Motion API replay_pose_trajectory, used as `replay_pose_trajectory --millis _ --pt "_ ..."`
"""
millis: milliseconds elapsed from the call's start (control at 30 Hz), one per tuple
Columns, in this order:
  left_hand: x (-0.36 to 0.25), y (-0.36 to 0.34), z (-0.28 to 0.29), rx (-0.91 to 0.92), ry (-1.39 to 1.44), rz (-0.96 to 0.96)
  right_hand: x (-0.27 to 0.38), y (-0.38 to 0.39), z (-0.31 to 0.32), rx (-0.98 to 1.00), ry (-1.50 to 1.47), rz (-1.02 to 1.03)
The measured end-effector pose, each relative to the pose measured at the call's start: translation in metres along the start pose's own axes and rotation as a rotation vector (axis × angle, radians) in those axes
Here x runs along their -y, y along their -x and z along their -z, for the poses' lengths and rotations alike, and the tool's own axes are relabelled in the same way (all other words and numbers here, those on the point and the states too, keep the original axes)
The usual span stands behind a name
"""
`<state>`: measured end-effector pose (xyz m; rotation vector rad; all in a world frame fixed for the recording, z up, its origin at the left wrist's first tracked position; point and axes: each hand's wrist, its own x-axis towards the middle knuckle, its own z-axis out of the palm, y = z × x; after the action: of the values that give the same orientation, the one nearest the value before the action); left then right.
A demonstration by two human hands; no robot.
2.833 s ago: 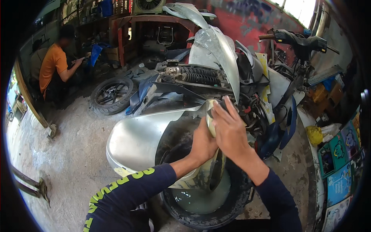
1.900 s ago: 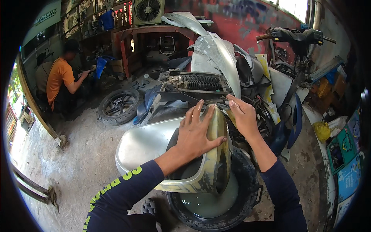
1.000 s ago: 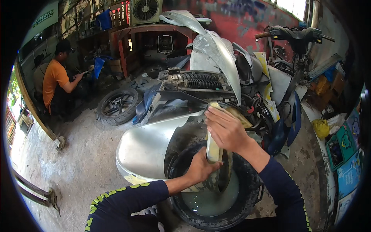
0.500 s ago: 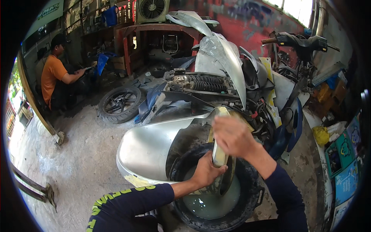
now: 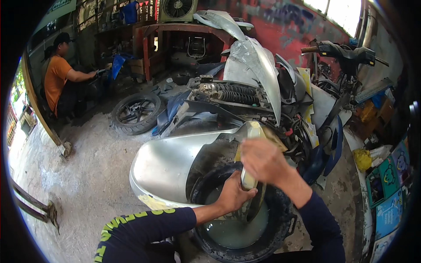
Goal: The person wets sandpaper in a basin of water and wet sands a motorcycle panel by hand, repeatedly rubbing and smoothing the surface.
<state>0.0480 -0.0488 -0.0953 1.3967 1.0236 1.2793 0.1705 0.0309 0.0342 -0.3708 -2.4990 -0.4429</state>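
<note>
A silver motorbike body panel, with yellowish patches on its edge and narrow end, lies across a black basin of cloudy water. My left hand grips the narrow part from the left, thumb over its pale edge. My right hand, blurred by motion, rests on or just over that same part with curled fingers; whatever is inside them cannot be made out.
A stripped motorbike frame, upright panels and a loose wheel lie ahead. Handlebars stand at right above stacked boards. A person in orange crouches at left beside a wooden post.
My left hand went from spread over the panel's top back to gripping its narrow part. My right hand's straightened fingers have curled, and it has shifted lower, now blurred.
</note>
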Motion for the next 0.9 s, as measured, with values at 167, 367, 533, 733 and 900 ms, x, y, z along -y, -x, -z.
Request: replay_pose_trajectory --millis 167,367,533,733,900 --pt "-0.021 0.001 0.009 0.091 -0.176 0.083 -0.006 -0.009 0.004 0.004 0.041 0.015" --pt "-0.014 0.003 0.006 0.055 -0.005 0.017 -0.034 -0.024 0.002 0.011 0.008 -0.086" --pt "-0.019 0.003 0.003 0.014 -0.080 0.012 -0.036 -0.028 0.009 0.027 -0.050 -0.020" --pt "-0.019 0.004 0.006 0.005 -0.107 0.057 -0.027 -0.021 0.010 -0.045 -0.081 0.054" --pt "-0.014 0.006 0.005 0.028 -0.009 0.006 -0.041 -0.033 -0.002 0.120 -0.143 -0.074"
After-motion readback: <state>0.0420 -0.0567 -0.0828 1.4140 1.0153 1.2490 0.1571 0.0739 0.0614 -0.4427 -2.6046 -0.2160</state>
